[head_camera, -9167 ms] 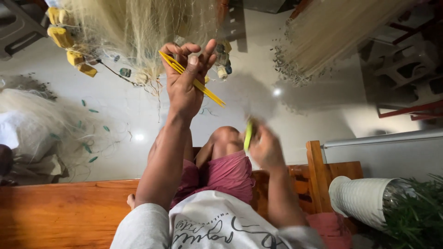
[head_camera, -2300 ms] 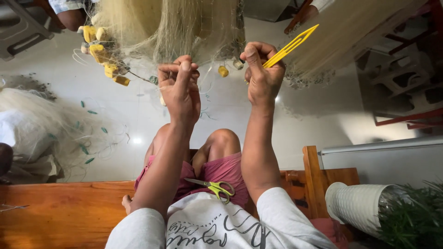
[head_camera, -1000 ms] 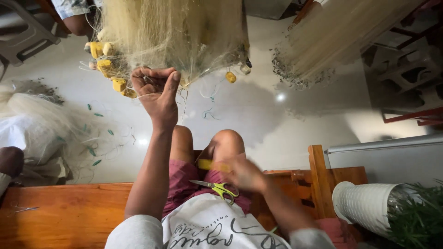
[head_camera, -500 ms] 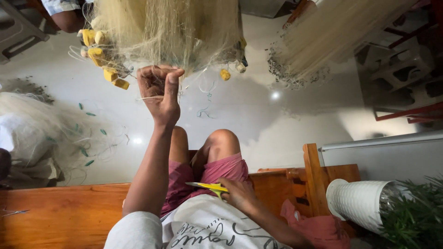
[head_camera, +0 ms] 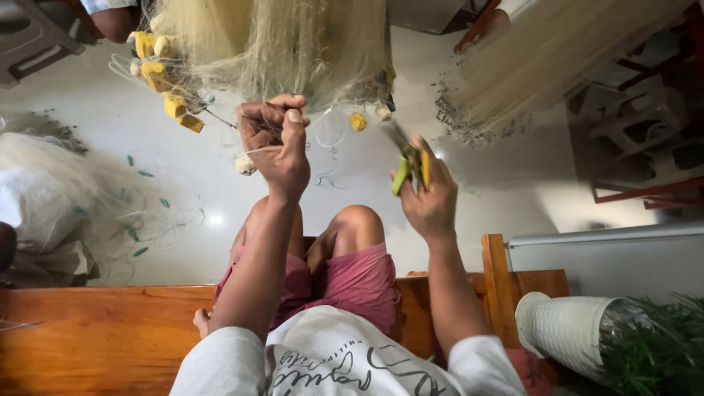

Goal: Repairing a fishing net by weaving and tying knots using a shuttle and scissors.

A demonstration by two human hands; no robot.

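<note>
A pale fishing net point(head_camera: 279, 44) hangs bunched in front of me, with yellow floats point(head_camera: 158, 73) along its left edge. My left hand point(head_camera: 275, 147) is raised and pinches a strand of the net's twine between thumb and fingers, just under the bunch. My right hand point(head_camera: 429, 198) is up beside it, a little lower and to the right, apart from the net. It grips a pair of scissors point(head_camera: 411, 165) with yellow-green handles, the blades pointing up-left and blurred by motion. My knees in pink shorts point(head_camera: 352, 271) are below both hands.
I sit on a wooden bench point(head_camera: 95, 337). A heap of white net point(head_camera: 44, 198) lies on the floor at left. A second net bundle point(head_camera: 543, 59) hangs at upper right. A white ribbed pot point(head_camera: 565, 330) with a green plant stands at lower right. Another person's arm point(head_camera: 110, 18) shows at top left.
My right hand went down to my lap, took up the scissors that lay there, and has risen with them toward the net. My left hand has kept its pinch on the twine.
</note>
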